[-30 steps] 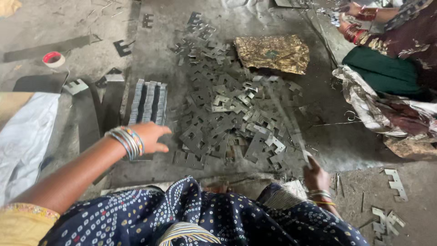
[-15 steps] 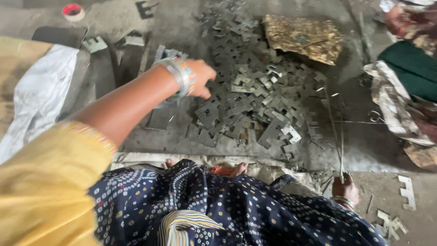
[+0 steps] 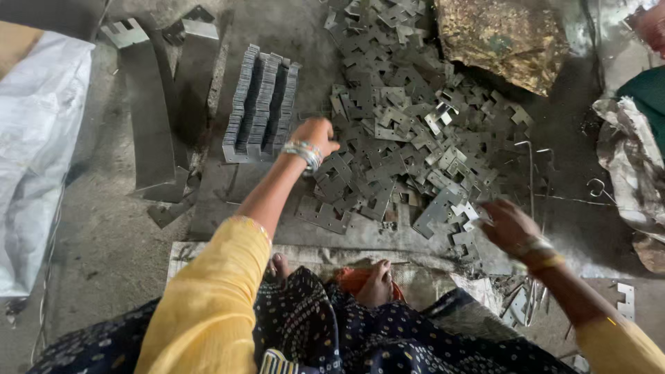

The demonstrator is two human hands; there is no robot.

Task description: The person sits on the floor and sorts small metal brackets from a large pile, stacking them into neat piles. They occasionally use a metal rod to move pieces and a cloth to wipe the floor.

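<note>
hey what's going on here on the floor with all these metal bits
A person sits on the floor over a loose heap of flat notched metal pieces. The left hand reaches out over the near edge of the heap, beside a neat stack of the same pieces standing on edge. The right hand is at the heap's near right edge, blurred. Whether either hand holds a piece cannot be told.
</note>
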